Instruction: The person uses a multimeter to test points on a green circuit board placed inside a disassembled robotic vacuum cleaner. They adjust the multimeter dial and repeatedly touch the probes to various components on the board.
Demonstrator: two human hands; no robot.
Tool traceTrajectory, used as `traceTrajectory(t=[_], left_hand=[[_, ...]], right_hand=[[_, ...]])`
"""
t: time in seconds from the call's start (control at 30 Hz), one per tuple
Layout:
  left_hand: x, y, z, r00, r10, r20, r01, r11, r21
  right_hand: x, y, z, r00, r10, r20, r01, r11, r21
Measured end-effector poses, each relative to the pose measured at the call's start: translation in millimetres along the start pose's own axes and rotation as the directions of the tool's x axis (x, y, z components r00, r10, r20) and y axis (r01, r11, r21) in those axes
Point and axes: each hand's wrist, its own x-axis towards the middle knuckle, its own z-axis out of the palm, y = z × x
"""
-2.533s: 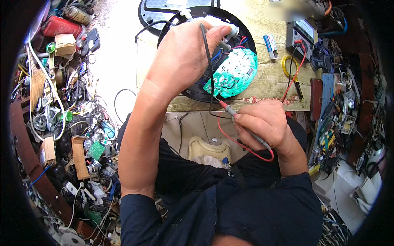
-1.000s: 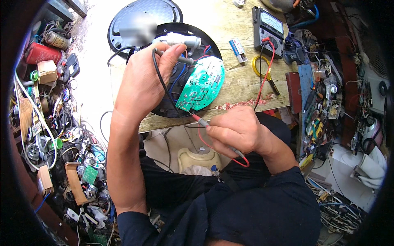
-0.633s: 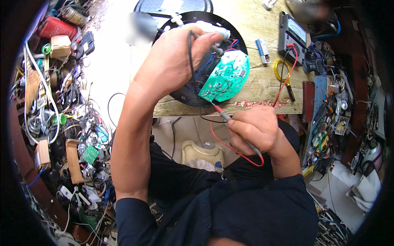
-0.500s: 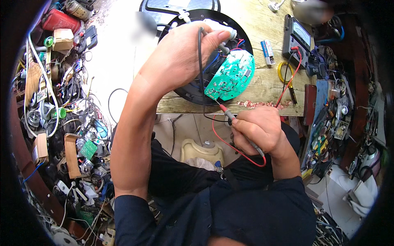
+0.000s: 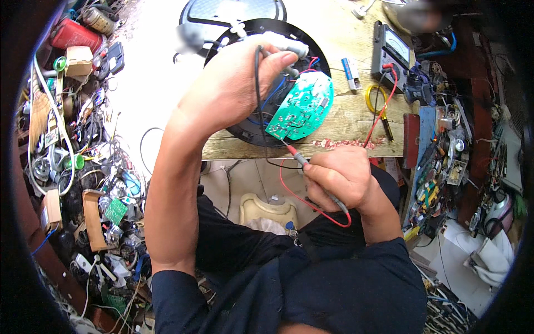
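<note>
A green circuit board (image 5: 303, 108) lies across a round black housing (image 5: 245, 136), with red and blue wires running beneath it. My right hand (image 5: 339, 175) is closed round a red-tipped test probe (image 5: 297, 156). Its metal tip is at the board's lower edge; I cannot tell whether it touches. Above the housing, my left hand (image 5: 245, 78) pinches a second test probe (image 5: 290, 72), grey where it shows, next to a white cylinder-like part (image 5: 292, 44). A black test lead (image 5: 258, 83) hangs from that hand; the probe's tip is hidden.
An analogue multimeter (image 5: 392, 50) stands at the right of the wooden bench (image 5: 356, 114), leads plugged in. Near it lie a small blue-and-white box (image 5: 350, 73) and a yellow ring (image 5: 375, 100). Piles of electronic scrap (image 5: 94, 172) flank me. A cream stool (image 5: 267, 210) stands below.
The whole view has shifted, so the bench and board appear slightly farther left. Both hands keep their probes, and the red probe's tip stays by the board's lower edge.
</note>
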Motion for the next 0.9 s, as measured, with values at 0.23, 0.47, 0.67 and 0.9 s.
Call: traceTrajectory(t=[0.23, 0.47, 0.67, 0.9], left_hand=[[-3.1, -14.1, 5.3, 0.995, 0.089, -0.044, -0.089, 0.996, -0.002], [-2.0, -11.7, 0.1, 0.997, 0.080, -0.021, -0.079, 0.996, 0.043], [-0.9, -2.9, -3.5, 0.999, 0.041, 0.007, -0.041, 0.996, 0.083], [-1.1, -4.5, -1.4, 0.998, 0.066, -0.021, -0.064, 0.995, 0.082]], right_hand=[[2.4, -2.3, 1.0, 1.000, 0.010, 0.020, -0.011, 1.000, 0.023], [3.7, -3.6, 2.9, 1.000, 0.014, 0.015, -0.014, 1.000, 0.006], [2.5, -1.9, -1.0, 0.998, -0.001, 0.056, 0.002, 1.000, -0.008], [4.7, -2.5, -1.8, 0.999, -0.006, 0.049, 0.007, 1.000, -0.016]])
